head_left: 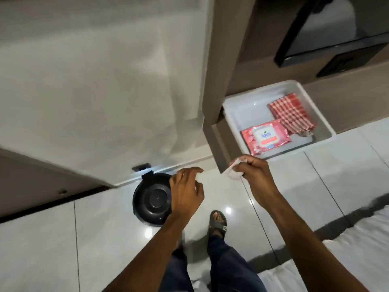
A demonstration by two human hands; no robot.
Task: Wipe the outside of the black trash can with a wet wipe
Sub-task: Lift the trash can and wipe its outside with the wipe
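The black trash can [150, 199] stands on the pale tiled floor close to the wall, seen from above with its round lid shut. My left hand [186, 191] hovers over its right edge, fingers apart and empty. My right hand [252, 172] is higher and to the right, pinching a white wet wipe [231, 170] that hangs crumpled from the fingertips. A pink pack of wet wipes [265, 137] lies in a white tray [235, 106] behind that hand.
The tray also holds a folded red checked cloth [291, 114] and sits on a brown shelf. A dark screen [328, 28] stands at the top right. My sandalled foot [217, 223] is beside the can. White bedding [336, 260] fills the bottom right.
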